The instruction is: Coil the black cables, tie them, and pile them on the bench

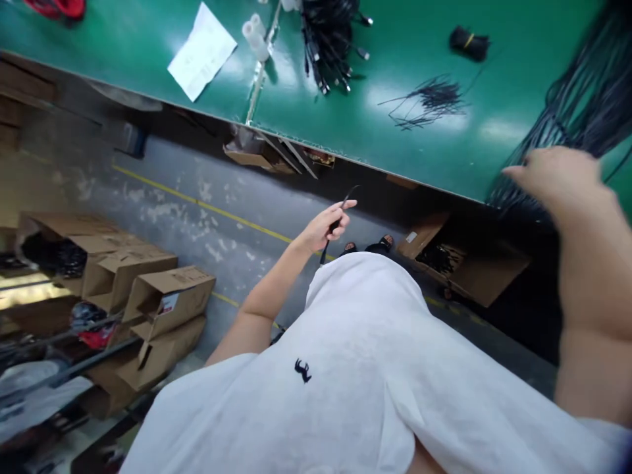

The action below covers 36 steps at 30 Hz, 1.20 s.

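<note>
My left hand (326, 227) is closed around a thin black cable (324, 253) in front of my body, below the table's edge. One end of the cable sticks up past the fingers and the other hangs below the hand. At the right, my right hand (567, 174) is over a large bundle of long black cables (573, 112) that spills to the table's front edge. It is smeared by motion and its fingers are mostly hidden, so I cannot see whether it grips any cable.
On the green table (419, 158) lie loose black ties (434, 99), a banded black bundle (469, 43), cables with metal plugs (330, 46), white rolls (255, 36) and a paper sheet (202, 54). An open carton (488, 270) stands below; more cardboard boxes (168, 296) are at the left.
</note>
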Motion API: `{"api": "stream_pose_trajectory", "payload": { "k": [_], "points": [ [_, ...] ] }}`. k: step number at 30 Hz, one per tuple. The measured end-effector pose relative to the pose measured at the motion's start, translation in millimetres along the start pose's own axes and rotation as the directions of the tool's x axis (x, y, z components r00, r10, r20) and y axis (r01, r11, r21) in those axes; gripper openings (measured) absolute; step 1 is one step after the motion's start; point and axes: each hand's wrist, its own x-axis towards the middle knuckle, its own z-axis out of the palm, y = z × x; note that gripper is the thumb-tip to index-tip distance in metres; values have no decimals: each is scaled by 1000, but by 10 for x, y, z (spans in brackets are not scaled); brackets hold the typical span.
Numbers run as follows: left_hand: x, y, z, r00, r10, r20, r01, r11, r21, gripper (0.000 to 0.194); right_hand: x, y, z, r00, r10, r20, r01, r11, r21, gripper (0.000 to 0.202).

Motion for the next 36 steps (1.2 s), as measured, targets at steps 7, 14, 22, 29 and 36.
{"api": "stream_pose_trajectory", "payload": {
  "k": [7,14,22,29,36],
  "points": [
    [-527,398,90,976,27,214,-24,1000,-18,30,-794,-1561,830,715,-663,221,407,652,640,37],
    [-710,809,-464,882,385,-271,-371,923,106,23,-1360,-785,941,877,-293,380,231,952,200,30],
    [-298,-80,372,956,-111,272,-23,894,447,40,-1383,-1434,231,815,-559,150,531,825,192,37],
    [-356,29,278,860,-280,426,198,954,227,35,-1125,-981,273,915,-401,43,343,830,440,34],
    [-516,490,98,981,141,-133,-153,984,-86,39,-1108,127,949,969,-231,88,180,903,391,51]
  ]
}}
